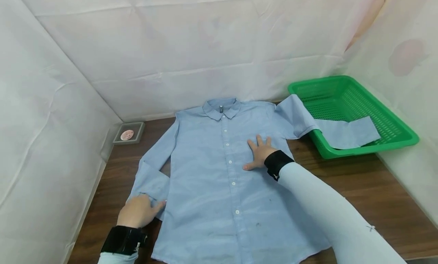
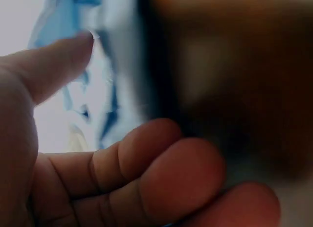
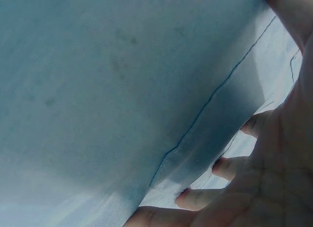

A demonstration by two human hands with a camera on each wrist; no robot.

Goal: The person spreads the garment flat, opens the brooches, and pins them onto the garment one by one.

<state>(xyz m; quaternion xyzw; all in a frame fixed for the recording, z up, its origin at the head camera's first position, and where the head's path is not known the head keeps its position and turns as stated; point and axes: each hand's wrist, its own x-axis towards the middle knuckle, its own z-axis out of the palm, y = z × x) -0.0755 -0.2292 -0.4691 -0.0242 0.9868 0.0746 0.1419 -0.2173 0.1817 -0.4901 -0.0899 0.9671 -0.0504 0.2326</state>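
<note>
Blue shirt (image 1: 202, 161) seems light, limp, best held by far shoulders (image 1: 259, 108); right hand (image 1: 261, 153) splayed, left hand (image 1: 138, 210), thumb wide, on left sleeve (image 1: 152, 177).

Lt-blue shirt (image 1: 200, 161), front up on brn table (image 1: 369, 191), collar (image 1: 213, 112) @ far end, 1 sleeve end (image 1: 364, 131) in grn basket (image 1: 337, 153)
</note>
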